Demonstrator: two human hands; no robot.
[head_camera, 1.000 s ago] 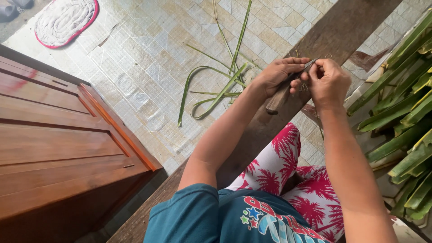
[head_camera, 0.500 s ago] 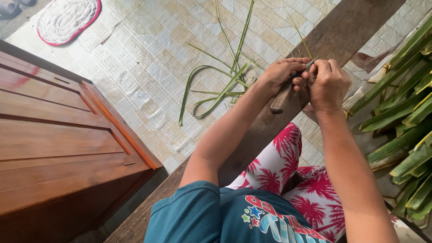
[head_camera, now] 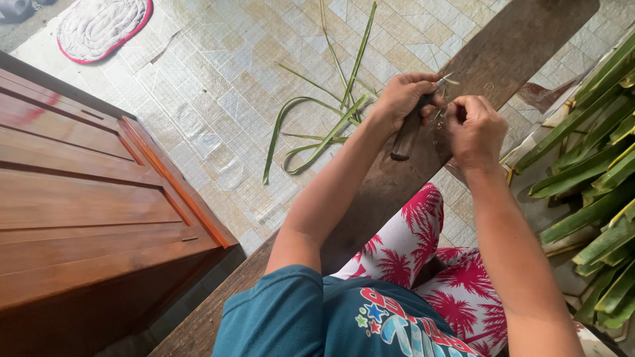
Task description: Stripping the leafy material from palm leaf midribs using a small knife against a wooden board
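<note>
Two bare hands meet above a long dark wooden plank (head_camera: 516, 46) that runs slantwise across the tiled floor (head_camera: 218, 86). The left hand (head_camera: 405, 98) is clenched around the dark wooden handle of a knife (head_camera: 407, 132), its short blade poking out past the thumb. The right hand (head_camera: 475, 131) is curled tight just beside it — it seems to pinch a thin strip, though that is too small to make out. Loose green leaf strips (head_camera: 317, 135) lie on the tiles left of the plank, and a heap of green leaves (head_camera: 595, 178) is stacked at the right — well apart from a wooden cabinet (head_camera: 79, 205).
</note>
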